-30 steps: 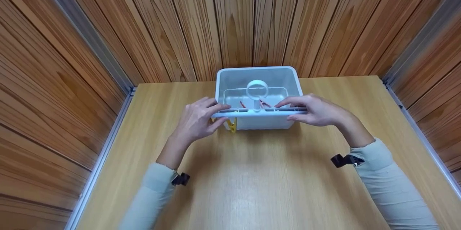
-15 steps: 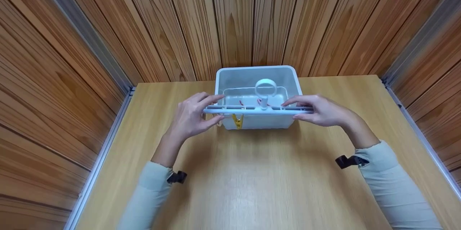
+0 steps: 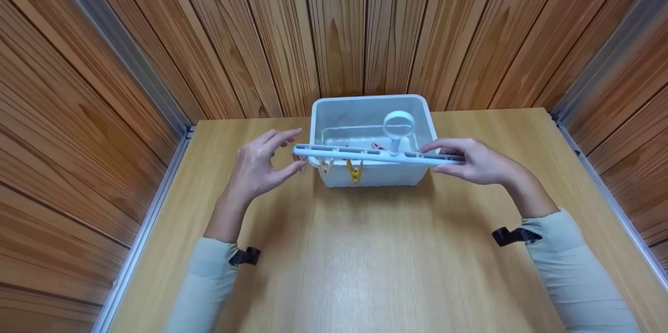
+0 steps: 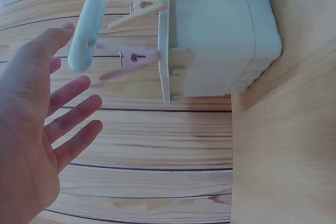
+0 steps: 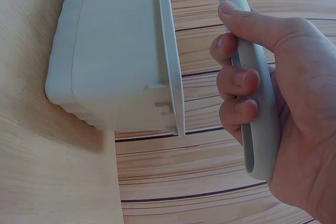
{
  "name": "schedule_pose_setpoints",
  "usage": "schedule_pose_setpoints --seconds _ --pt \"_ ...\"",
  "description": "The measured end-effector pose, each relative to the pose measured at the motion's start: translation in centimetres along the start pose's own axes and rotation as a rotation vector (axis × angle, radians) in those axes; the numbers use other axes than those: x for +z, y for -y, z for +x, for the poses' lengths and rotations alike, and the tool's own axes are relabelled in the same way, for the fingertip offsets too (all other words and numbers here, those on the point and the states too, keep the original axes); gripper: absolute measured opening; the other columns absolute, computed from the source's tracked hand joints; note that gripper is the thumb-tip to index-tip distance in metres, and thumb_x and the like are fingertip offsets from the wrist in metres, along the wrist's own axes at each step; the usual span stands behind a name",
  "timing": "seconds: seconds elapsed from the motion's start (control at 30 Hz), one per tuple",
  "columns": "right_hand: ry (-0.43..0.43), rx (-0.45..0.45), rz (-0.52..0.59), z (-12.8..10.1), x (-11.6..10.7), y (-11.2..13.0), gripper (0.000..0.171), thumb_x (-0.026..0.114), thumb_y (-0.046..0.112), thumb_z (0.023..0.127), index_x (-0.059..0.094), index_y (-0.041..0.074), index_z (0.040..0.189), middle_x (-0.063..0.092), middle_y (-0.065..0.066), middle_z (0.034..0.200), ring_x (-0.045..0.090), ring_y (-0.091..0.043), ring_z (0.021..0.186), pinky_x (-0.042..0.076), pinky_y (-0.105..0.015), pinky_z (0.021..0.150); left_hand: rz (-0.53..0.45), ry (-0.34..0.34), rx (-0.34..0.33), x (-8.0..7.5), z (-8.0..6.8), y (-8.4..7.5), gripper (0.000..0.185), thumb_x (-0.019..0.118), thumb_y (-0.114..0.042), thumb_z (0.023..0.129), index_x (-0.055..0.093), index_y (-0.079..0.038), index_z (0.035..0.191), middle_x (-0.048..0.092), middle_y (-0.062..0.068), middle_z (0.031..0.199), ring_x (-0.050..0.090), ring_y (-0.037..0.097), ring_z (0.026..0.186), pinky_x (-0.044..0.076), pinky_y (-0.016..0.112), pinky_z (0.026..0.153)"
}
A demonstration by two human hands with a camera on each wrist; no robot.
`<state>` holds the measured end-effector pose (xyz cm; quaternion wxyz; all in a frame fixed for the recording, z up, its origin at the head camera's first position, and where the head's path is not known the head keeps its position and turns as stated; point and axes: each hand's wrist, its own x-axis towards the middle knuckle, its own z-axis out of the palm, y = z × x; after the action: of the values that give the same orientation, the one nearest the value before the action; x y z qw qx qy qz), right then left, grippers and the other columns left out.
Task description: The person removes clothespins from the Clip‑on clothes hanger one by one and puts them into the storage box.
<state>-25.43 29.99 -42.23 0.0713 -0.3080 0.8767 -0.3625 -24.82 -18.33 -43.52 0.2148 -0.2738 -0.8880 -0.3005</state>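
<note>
Your pale wooden worktop [image 3: 339, 260] carries a white, rectangular plastic tub [image 3: 389, 177] near its far edge. Above the tub's near rim is a long, pale-blue plastic hanger with a ring on top [image 3: 349, 153]. Your right hand [image 3: 477, 162] grips its right end, fingers curled round it; your left hand [image 3: 257, 166] is beside the other end, fingers parted and relaxed. A yellow clothes peg [image 3: 355, 172], a cream clothes peg [image 4: 139, 8] and a blurred pink clothes peg [image 4: 134, 59] hang from its left half.

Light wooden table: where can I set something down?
The table is bare between both pale sleeves, and between right hand and wooden wall. Crowded: around the pale plastic hanger and coloured clothespins by the white rectangular bin.
</note>
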Motion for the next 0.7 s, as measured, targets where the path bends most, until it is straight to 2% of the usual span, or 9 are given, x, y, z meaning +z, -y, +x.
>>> schedule_pose_setpoints --seconds 0.2,0.4,0.57,0.7 --pt "-0.032 -0.033 0.011 -0.4 -0.3 -0.3 0.037 0.08 0.005 0.104 0.076 0.013 0.14 0.08 -0.009 0.115 0.066 -0.006 0.092 0.054 -0.019 0.082 -0.038 -0.007 -0.066 -0.4 -0.7 0.6 0.061 0.093 -0.035 0.095 0.073 -0.017 0.149 0.082 0.011 0.126 0.08 0.031 0.111 0.069 0.047 0.083" --pt "-0.054 -0.057 0.028 -0.5 -0.4 -0.4 0.037 0.078 0.003 0.104 0.076 0.01 0.14 0.081 -0.011 0.122 0.067 -0.003 0.095 0.055 -0.016 0.084 -0.155 -0.018 -0.168 -0.2 -1.2 0.8 0.061 0.093 -0.028 0.095 0.071 -0.017 0.151 0.081 0.012 0.131 0.079 0.033 0.117 0.07 0.051 0.087" --pt "-0.075 -0.055 0.044 -0.6 -0.2 -0.4 0.036 0.078 0.004 0.105 0.076 0.01 0.14 0.081 -0.013 0.125 0.07 0.0 0.101 0.056 -0.012 0.089 -0.248 -0.087 -0.244 0.8 -1.4 0.6 0.064 0.093 -0.023 0.095 0.069 -0.014 0.153 0.08 0.015 0.136 0.079 0.034 0.119 0.07 0.054 0.09" --pt "-0.089 -0.052 0.055 -0.7 -0.2 -0.6 0.038 0.078 0.002 0.104 0.075 0.009 0.141 0.081 -0.001 0.126 0.071 0.004 0.107 0.058 -0.011 0.093 -0.328 -0.181 -0.287 1.8 -1.5 0.2 0.066 0.094 -0.017 0.093 0.067 -0.011 0.153 0.078 0.018 0.137 0.079 0.036 0.118 0.069 0.061 0.09"
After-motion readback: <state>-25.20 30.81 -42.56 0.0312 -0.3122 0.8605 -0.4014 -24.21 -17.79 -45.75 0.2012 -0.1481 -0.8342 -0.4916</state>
